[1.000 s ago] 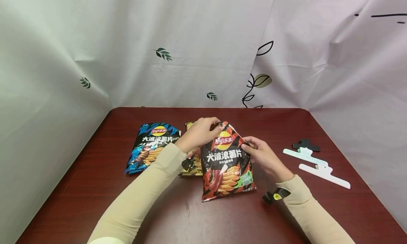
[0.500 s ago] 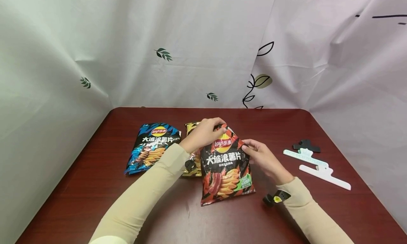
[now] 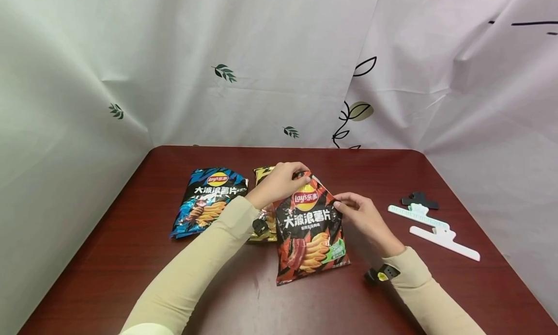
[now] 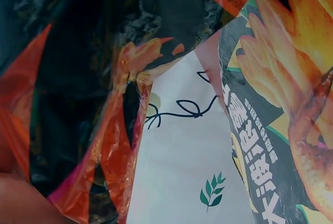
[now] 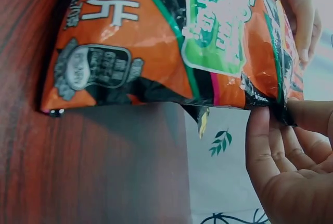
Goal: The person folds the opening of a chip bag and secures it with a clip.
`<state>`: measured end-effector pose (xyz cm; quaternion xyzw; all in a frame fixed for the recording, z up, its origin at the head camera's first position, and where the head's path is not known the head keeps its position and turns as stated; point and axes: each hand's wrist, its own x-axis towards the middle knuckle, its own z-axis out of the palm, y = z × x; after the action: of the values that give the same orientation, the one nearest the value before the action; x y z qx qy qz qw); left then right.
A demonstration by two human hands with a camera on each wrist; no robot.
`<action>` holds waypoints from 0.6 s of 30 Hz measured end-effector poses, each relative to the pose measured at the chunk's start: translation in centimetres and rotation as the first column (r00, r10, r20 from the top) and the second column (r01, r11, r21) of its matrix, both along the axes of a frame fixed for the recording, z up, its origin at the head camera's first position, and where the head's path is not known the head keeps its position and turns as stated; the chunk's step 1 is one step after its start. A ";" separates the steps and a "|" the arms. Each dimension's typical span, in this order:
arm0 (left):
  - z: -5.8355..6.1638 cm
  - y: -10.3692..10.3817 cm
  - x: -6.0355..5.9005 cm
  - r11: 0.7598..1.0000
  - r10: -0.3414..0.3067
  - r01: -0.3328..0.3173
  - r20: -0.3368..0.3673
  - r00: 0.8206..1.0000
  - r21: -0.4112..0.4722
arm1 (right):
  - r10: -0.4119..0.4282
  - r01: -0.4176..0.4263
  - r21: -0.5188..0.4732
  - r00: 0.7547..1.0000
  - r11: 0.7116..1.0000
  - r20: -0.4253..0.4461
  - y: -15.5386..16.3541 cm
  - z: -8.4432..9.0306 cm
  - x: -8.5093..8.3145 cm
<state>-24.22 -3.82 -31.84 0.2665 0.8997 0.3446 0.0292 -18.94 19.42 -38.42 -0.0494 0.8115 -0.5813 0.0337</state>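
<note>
head view: a person is holding a red-and-black chip bag [image 3: 310, 228] just below the centre of the frame, its bottom edge resting on the dark red counter [image 3: 131, 257]. the left hand [image 3: 279, 182] is gripping the bag's top edge with curled fingers, while the right hand [image 3: 362, 216] is pinching its right side edge. doing this well probably means keeping both grips near the top seam so the foil is staying taut and not slipping. counted on the counter: three chip bags, namely the red one, a blue bag [image 3: 207, 201] at centre left and a yellow bag [image 3: 263, 214] half hidden behind the left forearm; three sealing clips at right, one black clip [image 3: 419, 199] and two white clips [image 3: 443, 237].

left wrist view: crumpled red foil is filling the frame; the fingers are barely showing.

right wrist view: the right thumb and fingers [image 5: 270, 130] are pinching the bag's corner at lower right.
</note>
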 end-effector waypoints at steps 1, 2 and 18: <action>0.0 0.0 0.0 1.000 0.000 0.000 0.003 1.000 -0.001 | -0.007 0.007 0.008 1.000 1.000 -0.005 0.0 0.0 0.0; 0.0 0.0 0.0 1.000 0.001 -0.001 0.006 1.000 -0.001 | -0.013 0.013 0.009 1.000 1.000 -0.011 0.0 0.0 0.1; -0.4 0.0 0.0 1.000 0.017 -0.017 0.015 1.000 0.026 | -0.017 0.019 0.027 0.997 0.999 -0.080 0.2 -0.7 0.1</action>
<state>-24.25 -3.82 -32.21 0.2566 0.8971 0.3585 0.0294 -18.86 19.58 -39.15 -0.0649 0.8206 -0.5679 -0.0034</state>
